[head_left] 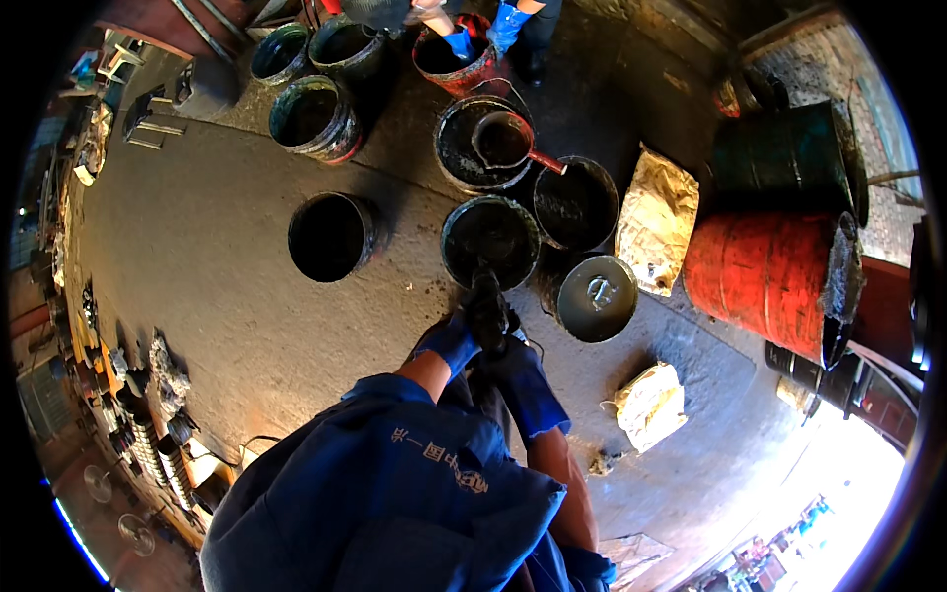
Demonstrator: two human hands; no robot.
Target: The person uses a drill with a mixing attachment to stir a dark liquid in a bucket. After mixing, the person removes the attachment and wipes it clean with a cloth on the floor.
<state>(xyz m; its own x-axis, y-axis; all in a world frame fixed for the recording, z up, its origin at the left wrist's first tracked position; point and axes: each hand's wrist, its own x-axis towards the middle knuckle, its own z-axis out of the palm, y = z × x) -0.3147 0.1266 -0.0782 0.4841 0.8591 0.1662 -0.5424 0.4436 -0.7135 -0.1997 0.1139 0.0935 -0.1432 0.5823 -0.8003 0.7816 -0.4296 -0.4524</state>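
With both gloved hands, left hand (449, 340) and right hand (518, 380), closed around the dark tool (485, 301), keep it upright over the near bucket (490, 240) of black paste, stirring slowly.

Co-worker (493, 20) cut off by top edge, only blue gloves show. Tool (485, 296) tip sunk in bucket (490, 240) sludge. Left shelf items (148, 434) too small to identify.

Count: seven open black buckets (330, 235) on the floor, one round lid (596, 297), two big drums (769, 276), two paper sacks (655, 219), one red-handled ladle (508, 141).
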